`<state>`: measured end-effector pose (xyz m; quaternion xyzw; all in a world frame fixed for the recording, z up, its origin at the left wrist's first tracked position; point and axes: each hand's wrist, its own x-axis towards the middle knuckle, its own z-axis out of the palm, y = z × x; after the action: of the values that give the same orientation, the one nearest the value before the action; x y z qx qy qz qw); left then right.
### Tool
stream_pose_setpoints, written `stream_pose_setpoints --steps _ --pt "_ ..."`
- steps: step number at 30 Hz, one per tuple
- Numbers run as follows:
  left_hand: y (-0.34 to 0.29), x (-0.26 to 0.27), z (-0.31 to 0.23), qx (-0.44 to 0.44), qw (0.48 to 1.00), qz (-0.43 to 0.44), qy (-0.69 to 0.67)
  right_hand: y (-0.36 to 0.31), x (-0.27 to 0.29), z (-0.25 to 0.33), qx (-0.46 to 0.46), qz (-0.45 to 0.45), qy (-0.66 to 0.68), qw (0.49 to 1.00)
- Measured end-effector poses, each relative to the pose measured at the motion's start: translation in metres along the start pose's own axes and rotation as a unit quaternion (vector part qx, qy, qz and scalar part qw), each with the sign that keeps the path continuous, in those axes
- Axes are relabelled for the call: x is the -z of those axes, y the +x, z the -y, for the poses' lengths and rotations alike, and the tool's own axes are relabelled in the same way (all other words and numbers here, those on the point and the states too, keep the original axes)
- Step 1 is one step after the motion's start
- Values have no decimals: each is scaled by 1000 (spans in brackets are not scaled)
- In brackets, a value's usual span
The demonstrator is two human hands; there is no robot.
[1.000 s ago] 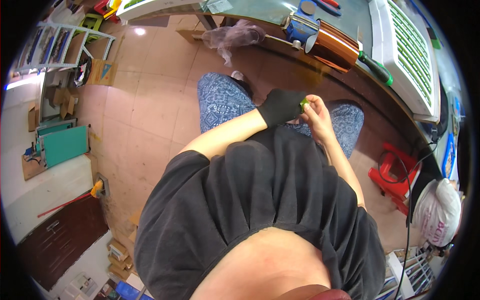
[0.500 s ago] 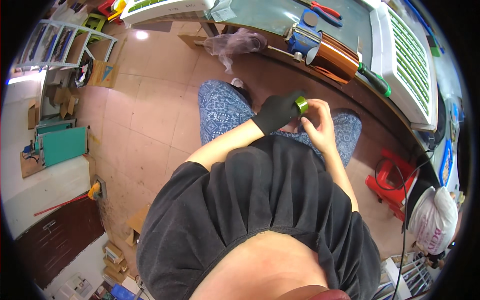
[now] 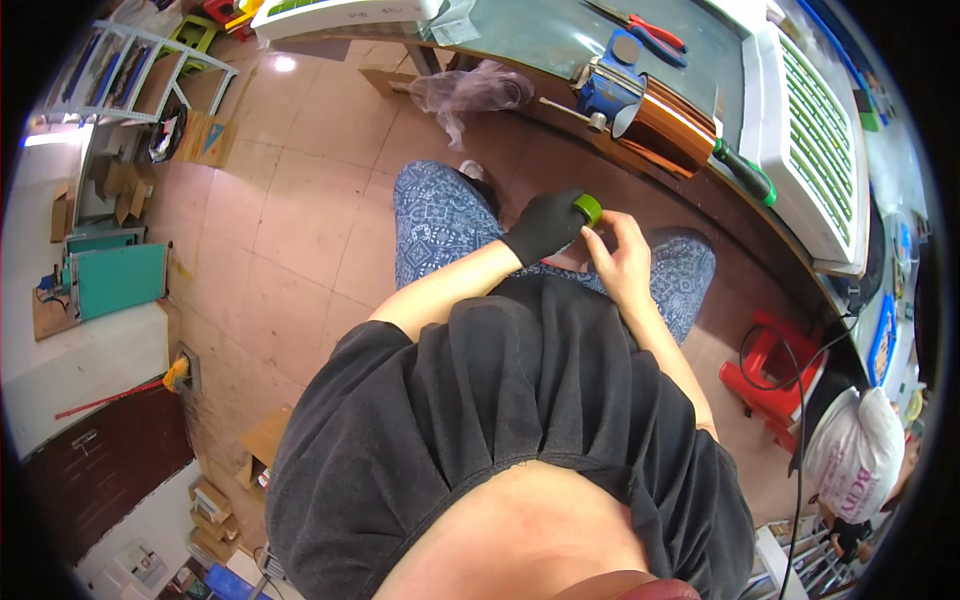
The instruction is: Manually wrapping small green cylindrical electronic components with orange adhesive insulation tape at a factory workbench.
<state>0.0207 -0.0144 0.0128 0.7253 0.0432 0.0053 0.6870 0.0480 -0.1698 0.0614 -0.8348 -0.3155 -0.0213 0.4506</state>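
In front of my lap, my left hand [image 3: 546, 228], in a black glove, is closed around a shiny green ring-shaped piece [image 3: 588, 208]. The ring sticks out past the glove's fingertips, and part of it is hidden by the glove. My right hand [image 3: 625, 262] is bare and sits just to the right of the ring. Its thumb and forefinger are apart, with their tips at the ring's near right edge. Whether they touch it is hard to tell. Both hands are above my patterned blue trousers [image 3: 440, 215], below the bench edge.
On the bench [image 3: 510, 35] ahead, a blue vise [image 3: 612, 85] stands by a copper-coloured cylinder [image 3: 670, 125]. A green-and-black handle [image 3: 745, 172], pliers [image 3: 657, 40] and a white tray with green strips [image 3: 810, 150] lie nearby. A red stool [image 3: 770, 375] stands at right.
Both hands and the green ring have shifted slightly left. The ring has turned a little, and my right thumb and forefinger have come closer together.
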Motion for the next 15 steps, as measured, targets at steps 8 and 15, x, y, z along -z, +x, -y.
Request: stream_pose_setpoints --steps 8,15 --pt "0 7 -4 -169 948 -28 267 -1 -8 -7 -161 71 167 970" --pt "-11 9 -6 -107 983 -52 141 0 -17 0 -10 25 24 999"
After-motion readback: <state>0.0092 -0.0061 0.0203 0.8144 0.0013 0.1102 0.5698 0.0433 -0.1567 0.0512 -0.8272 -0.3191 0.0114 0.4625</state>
